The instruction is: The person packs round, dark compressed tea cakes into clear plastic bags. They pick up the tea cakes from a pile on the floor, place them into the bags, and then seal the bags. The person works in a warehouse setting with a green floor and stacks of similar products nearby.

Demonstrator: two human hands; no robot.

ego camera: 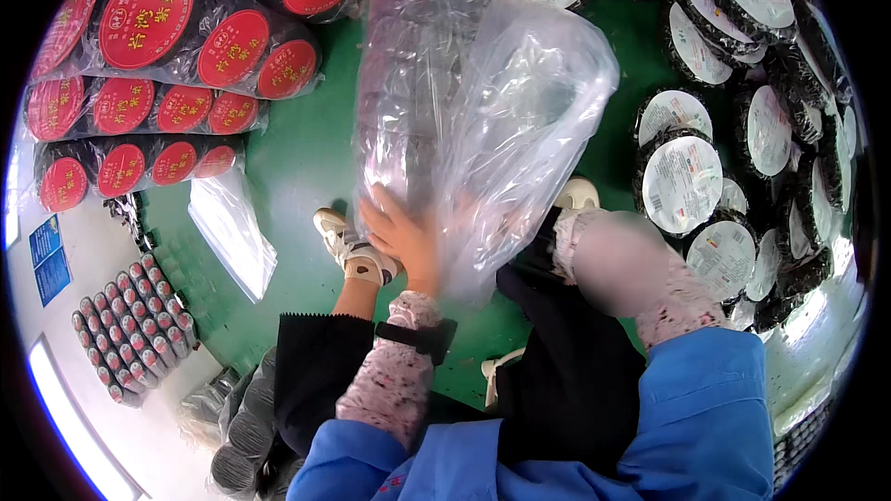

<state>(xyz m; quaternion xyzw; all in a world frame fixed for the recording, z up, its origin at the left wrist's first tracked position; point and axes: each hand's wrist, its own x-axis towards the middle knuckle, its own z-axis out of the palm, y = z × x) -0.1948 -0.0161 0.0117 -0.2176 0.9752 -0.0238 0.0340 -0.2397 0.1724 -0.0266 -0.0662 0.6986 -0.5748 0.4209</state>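
A large clear plastic bag [529,97] stretches away from me above the green floor, its loose, crumpled side lying to the right. Within its left part is a row of dark round packs [424,62], seen through the film. My left hand [400,233] rests with spread fingers on the near left side of the bag, against the end of the row. My right hand [487,216] shows only faintly through the film, inside or behind the bag; its fingers and any hold are hidden. Both forearms wear floral sleeves.
Bagged dark packs with red round labels [146,14] are stacked at the upper left. A folded plastic bag [233,233] lies on the green floor [292,153] below them. Many dark round packs with white labels [682,184] are heaped at the right. Dark wrapped rolls [247,431] stand at the lower left.
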